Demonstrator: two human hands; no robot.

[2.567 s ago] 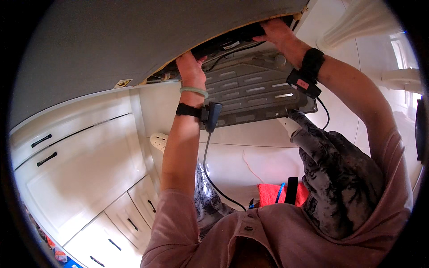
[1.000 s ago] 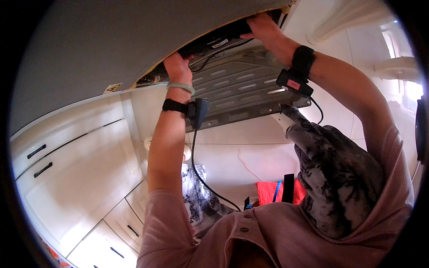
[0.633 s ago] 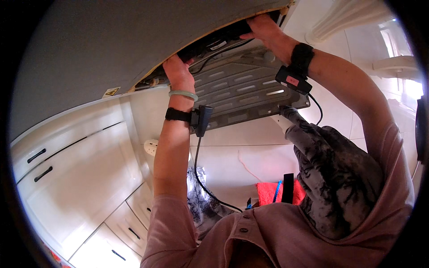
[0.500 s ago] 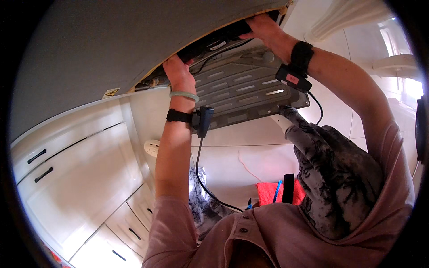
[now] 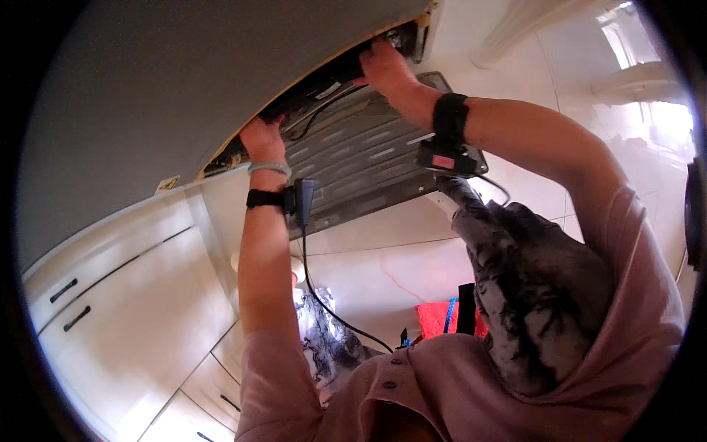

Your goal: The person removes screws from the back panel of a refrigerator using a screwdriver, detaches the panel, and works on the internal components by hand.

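A large grey panel (image 5: pixel 169 96) fills the upper left, with a long dark opening along its lower edge. A long black part (image 5: pixel 300 97) with a white label lies in that opening. My left hand (image 5: pixel 261 138), below a pale green bangle, has its fingers curled into the opening at the part's near left end; the fingertips are hidden. Toward the part's right end, my right hand (image 5: pixel 388 68) is bent over it, thumb apart, slightly blurred. A black cable (image 5: pixel 313 118) loops beneath the part. Below it sits a slotted grey metal plate (image 5: pixel 361 158).
White cabinets (image 5: pixel 125 309) with black handles stand at left. Pale floor tiles (image 5: pixel 383 258) run below the plate. My patterned trouser leg (image 5: pixel 541 287) is bent at right, near a red cloth (image 5: pixel 434 318). A pale, curved furniture leg (image 5: pixel 515 37) stands at the upper right.
The whole view has shifted, so the scene sits further left. My right hand has come slightly down and left from the opening's right end, uncovering dark parts behind it. My left hand stays at the opening.
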